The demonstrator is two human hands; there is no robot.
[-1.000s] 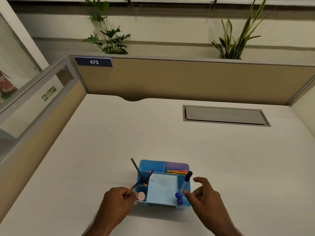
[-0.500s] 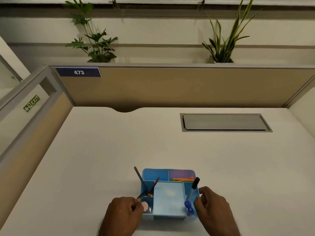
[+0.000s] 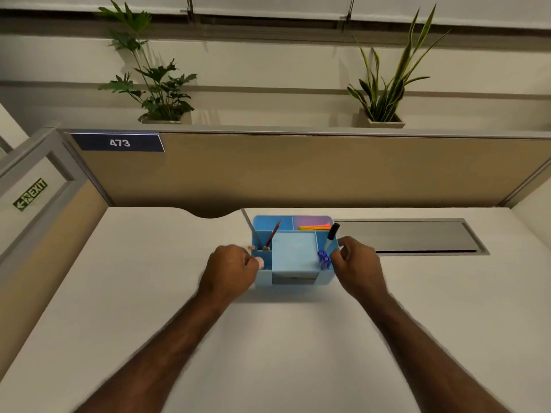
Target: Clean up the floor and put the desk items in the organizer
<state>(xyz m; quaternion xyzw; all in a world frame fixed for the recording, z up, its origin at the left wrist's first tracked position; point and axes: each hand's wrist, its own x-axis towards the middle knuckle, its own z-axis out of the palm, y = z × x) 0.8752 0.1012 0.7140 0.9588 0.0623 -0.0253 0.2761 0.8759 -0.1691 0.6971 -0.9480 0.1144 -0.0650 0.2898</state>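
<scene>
With my left hand (image 3: 229, 268) and right hand (image 3: 356, 262) gripping the organizer's (image 3: 293, 271) two sides, any tilt could topple the upright marker (image 3: 330, 235) in its right compartment.

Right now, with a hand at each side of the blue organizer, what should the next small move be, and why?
Probably let go. The blue organizer sits far back on the desk, pencils and marker inside, left hand and right hand gripping its sides.
</scene>
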